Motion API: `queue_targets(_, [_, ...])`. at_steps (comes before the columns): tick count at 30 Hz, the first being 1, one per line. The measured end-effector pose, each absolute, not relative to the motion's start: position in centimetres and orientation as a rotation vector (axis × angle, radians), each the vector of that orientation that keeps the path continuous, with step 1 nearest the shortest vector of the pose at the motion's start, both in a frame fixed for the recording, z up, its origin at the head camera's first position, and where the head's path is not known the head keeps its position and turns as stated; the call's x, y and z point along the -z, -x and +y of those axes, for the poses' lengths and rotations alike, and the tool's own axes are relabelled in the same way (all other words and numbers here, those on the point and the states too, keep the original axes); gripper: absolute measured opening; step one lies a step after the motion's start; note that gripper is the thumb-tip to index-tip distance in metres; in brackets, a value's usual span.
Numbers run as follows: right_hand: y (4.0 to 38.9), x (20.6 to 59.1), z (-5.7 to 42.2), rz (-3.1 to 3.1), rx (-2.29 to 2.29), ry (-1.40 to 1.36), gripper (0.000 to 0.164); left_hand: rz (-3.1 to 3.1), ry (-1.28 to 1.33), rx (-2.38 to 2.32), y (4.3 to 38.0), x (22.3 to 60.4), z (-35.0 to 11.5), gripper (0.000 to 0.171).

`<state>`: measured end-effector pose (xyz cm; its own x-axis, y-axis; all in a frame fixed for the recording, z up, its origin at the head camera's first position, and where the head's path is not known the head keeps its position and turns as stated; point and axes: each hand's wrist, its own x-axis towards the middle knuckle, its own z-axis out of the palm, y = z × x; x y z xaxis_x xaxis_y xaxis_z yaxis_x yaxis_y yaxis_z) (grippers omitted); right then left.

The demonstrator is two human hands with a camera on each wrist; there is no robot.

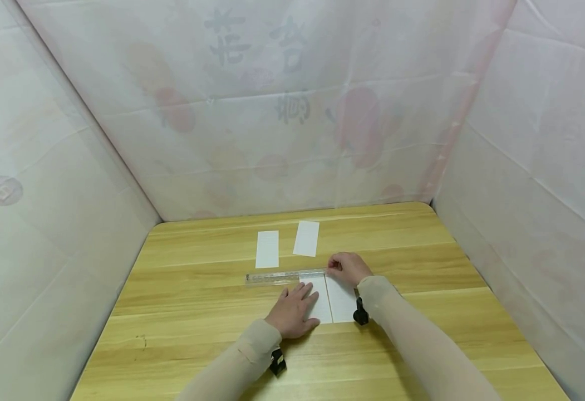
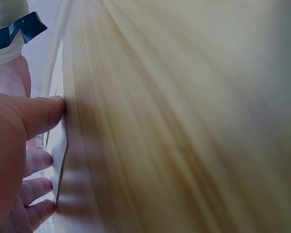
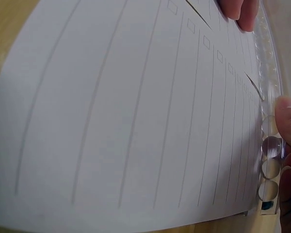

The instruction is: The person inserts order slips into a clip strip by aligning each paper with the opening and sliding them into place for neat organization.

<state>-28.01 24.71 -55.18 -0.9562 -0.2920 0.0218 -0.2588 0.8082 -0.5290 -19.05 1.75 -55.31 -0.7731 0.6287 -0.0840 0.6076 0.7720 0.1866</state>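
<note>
My left hand (image 1: 292,313) — fingers spread — rests on a white card (image 1: 324,301); my right hand (image 1: 349,268) pinches the clear strip (image 1: 277,277) along the card's far edge.

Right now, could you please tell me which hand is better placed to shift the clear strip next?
The right hand, I'd judge: its curled fingers meet the strip near one end, while the left hand lies spread on a paper.

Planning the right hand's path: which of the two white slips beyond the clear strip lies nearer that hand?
The slip on the right, its near end just left of the right hand; the other slip lies farther left.
</note>
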Motion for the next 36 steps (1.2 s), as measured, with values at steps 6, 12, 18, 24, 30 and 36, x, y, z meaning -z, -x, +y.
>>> queue_targets(6, [28.1, 55.4, 24.9, 2.933, 0.859, 0.464, 0.009, 2.829, -1.024, -0.326, 19.4, 55.0, 1.0, 0.067])
queue_targets(12, [28.1, 55.3, 24.8, 2.918, 0.86, 0.452, 0.009, 2.881, -0.983, -0.473, 21.2, 52.9, -1.2, 0.059])
queue_targets(18, [28.0, 55.3, 24.7, 2.897, 0.875, 0.41, 0.01, 2.919, -0.93, -0.478, 23.8, 50.4, -4.2, 0.054])
queue_targets(24, [28.0, 55.3, 24.8, 2.89, 0.885, 0.41, 0.009, 2.975, -0.942, -0.328, 26.6, 48.8, -6.8, 0.053])
queue_targets(30, [27.8, 55.0, 24.8, 2.885, 0.877, 0.375, 0.009, 2.974, -0.909, -0.22, 29.0, 47.9, -8.2, 0.051])
queue_targets(36, [27.6, 55.1, 25.2, 2.858, 0.898, 0.373, 0.008, 2.915, -0.898, -0.119, 30.4, 47.8, -7.7, 0.052])
